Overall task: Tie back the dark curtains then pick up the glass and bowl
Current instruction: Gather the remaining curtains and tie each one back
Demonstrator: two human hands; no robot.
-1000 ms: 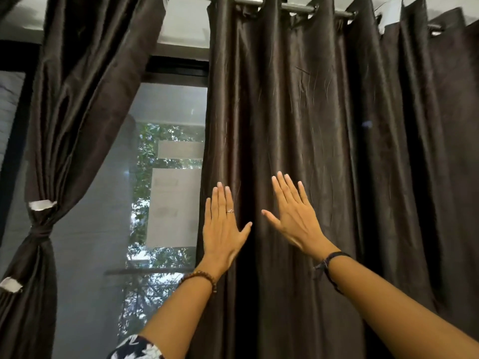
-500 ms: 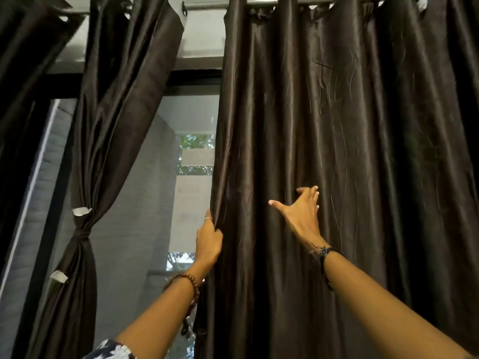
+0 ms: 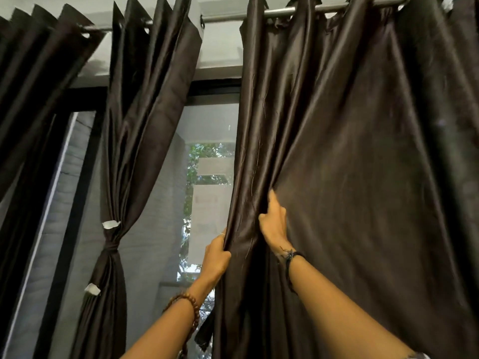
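Loose curtain hanging from rod, filling everything right of window. Left hand clenched on its leading edge, fingers wrapped behind the fabric, out of sight. Right hand just right of that edge, pinching a fold, thumb up; fingertips buried in cloth. Beaded bracelet on left wrist, dark band on right.

Left of window: tied curtain, cinched at mid-height by knot, 2 white tabs on it, 1 above the knot, 1 well below. Further left, 3rd curtain, cut off by frame edge.

Through window: grey wall, foliage, pale panel, all soft. Loose curtain bottom and right side cropped. Glass and bowl not in view.
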